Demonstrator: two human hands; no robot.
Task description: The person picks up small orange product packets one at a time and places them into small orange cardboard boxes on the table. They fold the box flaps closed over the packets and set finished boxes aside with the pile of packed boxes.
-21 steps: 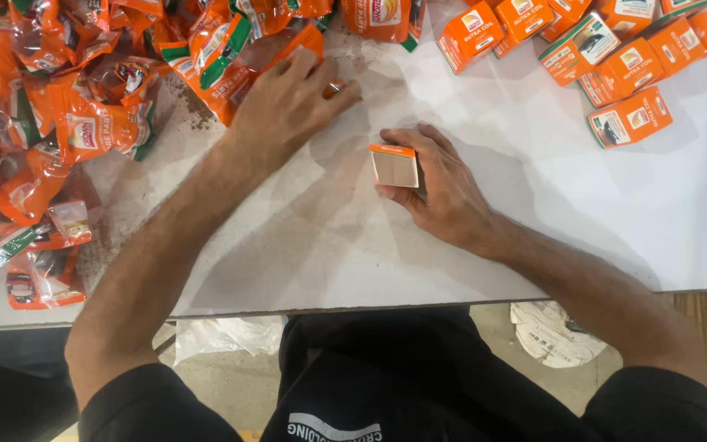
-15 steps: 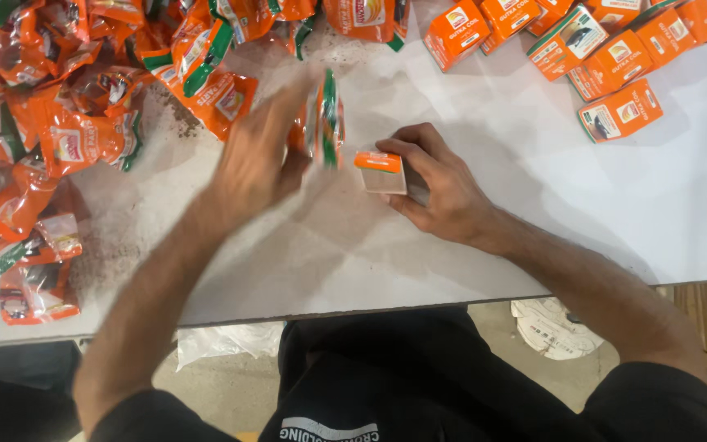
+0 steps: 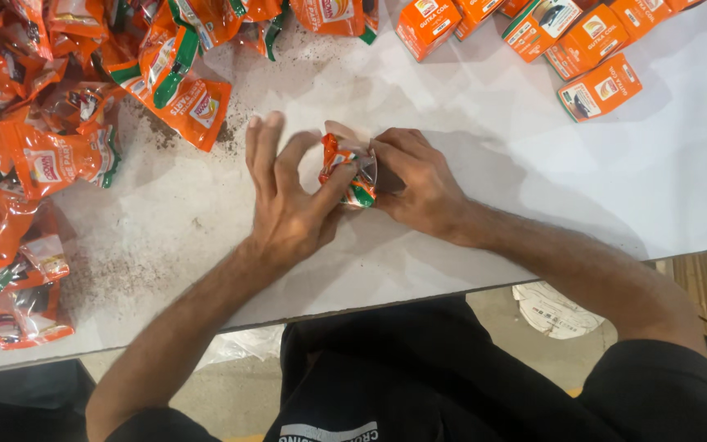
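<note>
While both hands pinch it, orange-green sachet [image 3: 345, 168] crumples — mid-table.

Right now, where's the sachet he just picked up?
Head view, table centre: the sachet is pinched between the left hand and right hand, at the small box's open end.

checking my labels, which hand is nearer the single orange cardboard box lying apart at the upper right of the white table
Right. The right hand lies at mid-table, below and left of the single orange cardboard box. The left hand is farther left still, beyond the small orange pouch that both hands hold.
</note>
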